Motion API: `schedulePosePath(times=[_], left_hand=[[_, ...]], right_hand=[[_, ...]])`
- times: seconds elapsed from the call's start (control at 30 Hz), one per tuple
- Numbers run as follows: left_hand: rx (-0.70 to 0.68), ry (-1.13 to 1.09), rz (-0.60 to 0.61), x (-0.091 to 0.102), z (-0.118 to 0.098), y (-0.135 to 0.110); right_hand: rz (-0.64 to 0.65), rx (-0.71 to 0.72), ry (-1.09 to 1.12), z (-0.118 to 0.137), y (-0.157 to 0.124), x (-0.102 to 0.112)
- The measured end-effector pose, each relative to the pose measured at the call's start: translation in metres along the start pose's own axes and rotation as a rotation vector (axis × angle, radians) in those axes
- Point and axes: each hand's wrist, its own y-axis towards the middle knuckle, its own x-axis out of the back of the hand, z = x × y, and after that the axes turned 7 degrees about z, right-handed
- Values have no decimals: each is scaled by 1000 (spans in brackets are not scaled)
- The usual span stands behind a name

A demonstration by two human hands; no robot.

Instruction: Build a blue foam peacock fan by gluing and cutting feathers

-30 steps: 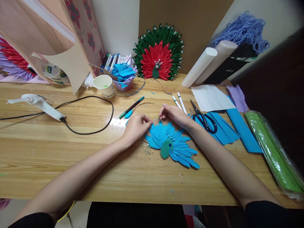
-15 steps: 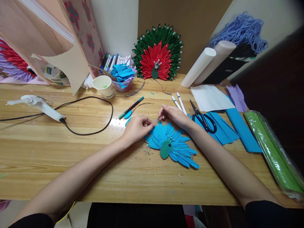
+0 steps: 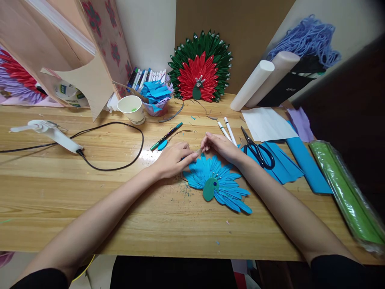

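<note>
A blue paper peacock point(image 3: 224, 188) with a green body and layered feathers lies on the wooden table between my forearms. My left hand point(image 3: 176, 158) is at its upper left edge, thumb and fingers closed together; whatever they hold is hidden beneath them. Above the feathers, my right hand point(image 3: 219, 146) has its fingers curled into a pinch on something thin and pale, too small to make out. The two hands' fingertips nearly meet. Close to my left hand are a loose blue feather point(image 3: 162, 145) and a green marker point(image 3: 166, 137).
Black scissors point(image 3: 259, 152) rest on blue paper strips point(image 3: 284, 164) at right, near two white markers point(image 3: 227, 130). A white glue gun point(image 3: 55, 135) with a black cord lies left. Behind stand a paper cup point(image 3: 131, 108) and a red-green peacock point(image 3: 198, 68).
My left hand has turned flatter, with its fingertips slightly further right. The blue piece that showed behind it is now hidden. My right hand stays almost in place.
</note>
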Motion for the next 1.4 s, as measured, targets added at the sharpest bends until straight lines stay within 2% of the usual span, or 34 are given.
schedulePosePath(times=[0.27,0.5,0.7,1.1,1.4], left_hand=[[-60,14,8,-2,5,1],[-43,9,12,-3,7,1],[-48,-42,-37,-4,7,0],[-56,-64,-21,-4,7,0],[-76,6,-12,-3,6,-1]], right_hand=[[5,-4,3,-2,0,1],[1,-5,1,-1,0,0],[-3,3,5,0,0,0],[0,-1,-14,-3,0,2],[5,-4,3,-1,-1,1]])
